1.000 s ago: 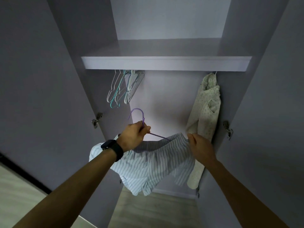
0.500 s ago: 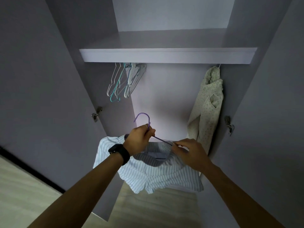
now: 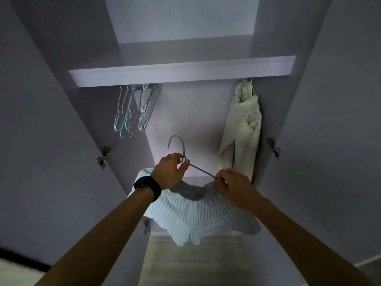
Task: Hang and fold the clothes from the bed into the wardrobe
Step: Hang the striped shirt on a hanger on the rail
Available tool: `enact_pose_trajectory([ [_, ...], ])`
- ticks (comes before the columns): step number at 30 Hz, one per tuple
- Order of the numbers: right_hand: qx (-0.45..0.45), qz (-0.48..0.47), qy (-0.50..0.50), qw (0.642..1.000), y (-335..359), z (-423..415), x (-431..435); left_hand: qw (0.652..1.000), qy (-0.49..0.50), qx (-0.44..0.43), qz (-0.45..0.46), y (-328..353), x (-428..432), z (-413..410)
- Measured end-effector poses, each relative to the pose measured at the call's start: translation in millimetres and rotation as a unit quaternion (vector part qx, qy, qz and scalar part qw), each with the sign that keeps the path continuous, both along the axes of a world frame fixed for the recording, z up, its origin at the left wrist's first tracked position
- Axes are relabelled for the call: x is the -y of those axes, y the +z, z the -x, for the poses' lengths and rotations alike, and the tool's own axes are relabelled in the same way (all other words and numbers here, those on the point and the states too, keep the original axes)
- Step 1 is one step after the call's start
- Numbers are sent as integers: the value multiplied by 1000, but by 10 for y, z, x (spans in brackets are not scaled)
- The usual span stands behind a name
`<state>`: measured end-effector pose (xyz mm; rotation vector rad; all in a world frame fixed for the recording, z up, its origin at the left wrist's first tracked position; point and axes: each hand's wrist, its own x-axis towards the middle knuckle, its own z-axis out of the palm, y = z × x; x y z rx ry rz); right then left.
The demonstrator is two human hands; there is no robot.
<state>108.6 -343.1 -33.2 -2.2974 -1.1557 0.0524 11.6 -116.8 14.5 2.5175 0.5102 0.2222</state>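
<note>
A light blue striped shirt (image 3: 191, 217) hangs from a purple hanger (image 3: 177, 143) in front of the open wardrobe. My left hand (image 3: 170, 171), with a black watch on the wrist, grips the hanger at the base of its hook. My right hand (image 3: 233, 187) pinches the shirt's collar at the hanger's right arm. The hanger's hook points up, below the shelf (image 3: 181, 72) and free of any rail. The left part of the hanger is hidden under the shirt and my hand.
Several empty hangers (image 3: 134, 112) hang under the shelf at the left. A cream floral garment (image 3: 243, 133) hangs at the right. Open wardrobe doors stand on both sides, with metal hinges (image 3: 103, 157) showing. The wardrobe's wooden floor (image 3: 195, 263) lies below.
My right hand has moved from the shirt's right shoulder to the collar at the hanger's arm. The shirt now sits more squarely on the hanger. The view has tilted slightly.
</note>
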Motion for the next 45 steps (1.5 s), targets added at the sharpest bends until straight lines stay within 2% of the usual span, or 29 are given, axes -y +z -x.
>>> enact_pose_trajectory([
  [5,-3,80,-107,991,216,-96,-151,990,-47,19,-129,58,-477,-74],
  [11,5,135,-208,969,598,-333,-404,962,-42,49,-266,496,-802,-435],
  [20,-26,91,-298,950,947,-1044,-682,896,-26,191,-401,1136,-939,-1197],
  [23,-15,65,-316,946,884,-1398,-753,879,-7,232,-416,1202,-1015,-1582],
  [27,1,29,-338,941,653,-1810,-823,880,24,256,-399,1023,-1074,-2015],
  [31,45,3,-347,937,402,-2172,-896,832,56,347,-429,815,-1127,-2255],
  [35,82,-23,-380,921,322,-2485,-944,799,71,391,-450,728,-1213,-2409],
  [45,94,-55,-414,904,694,-3104,-1284,779,83,439,-439,677,-1253,-2517],
])
